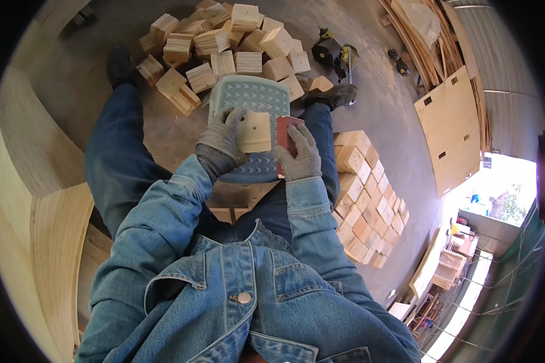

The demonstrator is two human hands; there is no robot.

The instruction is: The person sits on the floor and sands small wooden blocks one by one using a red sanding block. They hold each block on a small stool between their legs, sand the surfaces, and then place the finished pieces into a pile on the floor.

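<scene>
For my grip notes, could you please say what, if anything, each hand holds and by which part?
The left hand holds a pale wooden block by its left side; the right hand holds a reddish block by its right side.

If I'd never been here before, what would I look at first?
Probably the jumbled heap of wooden blocks on the floor, at the picture's top. Then the neat wood stack beside the right leg. In the middle, over a blue-green stool, the gloved left hand holds a wooden block and the right hand a reddish block.
</scene>
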